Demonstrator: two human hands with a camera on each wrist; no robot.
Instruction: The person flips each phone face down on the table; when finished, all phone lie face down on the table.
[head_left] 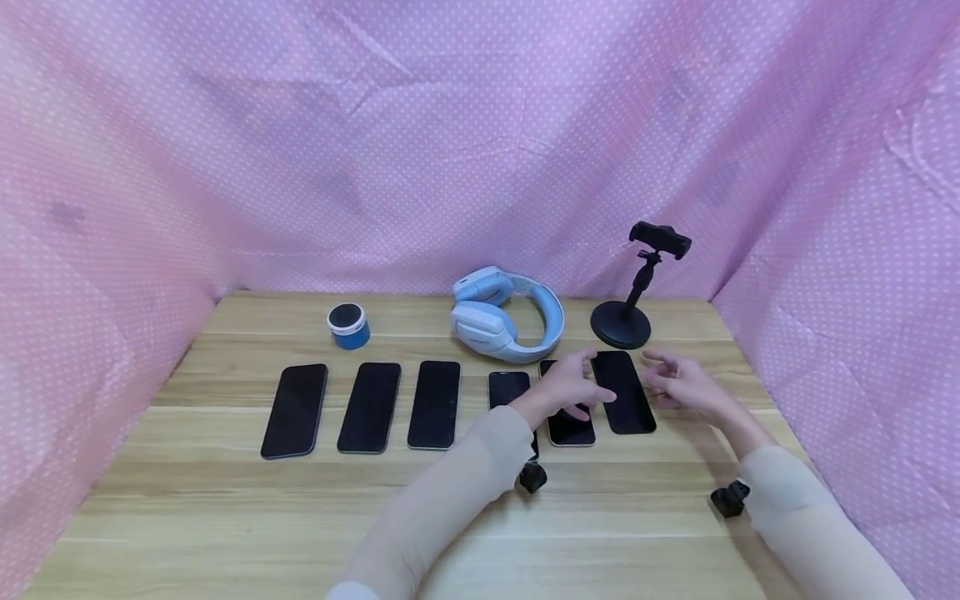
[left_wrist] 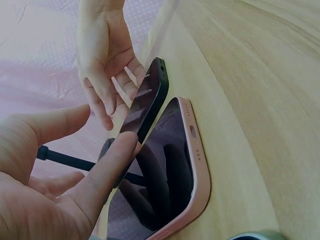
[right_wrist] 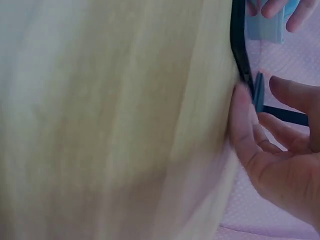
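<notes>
A dark smartphone [head_left: 628, 408] lies face up at the right end of a row, between the two hands. Over the neighbouring smartphone [head_left: 570, 433], which has a pink edge [left_wrist: 199, 172] in the left wrist view, hovers my left hand [head_left: 566, 387]. Its fingers and thumb are spread at the dark phone's left side. My right hand [head_left: 684, 385] is at that phone's right side, fingers loosely bent, with nothing in its grasp. In the right wrist view the right hand's fingertips [right_wrist: 242, 95] come close to the phone's edge; whether they touch it, I cannot tell.
Several more phones [head_left: 433, 406] lie in the row to the left, one [head_left: 508, 385] partly covered by my left arm. Behind stand a blue speaker [head_left: 350, 327], light-blue headphones [head_left: 487, 329] and a black phone stand [head_left: 621, 325]. Pink dotted cloth [head_left: 480, 167] hangs around the wooden table [head_left: 225, 517].
</notes>
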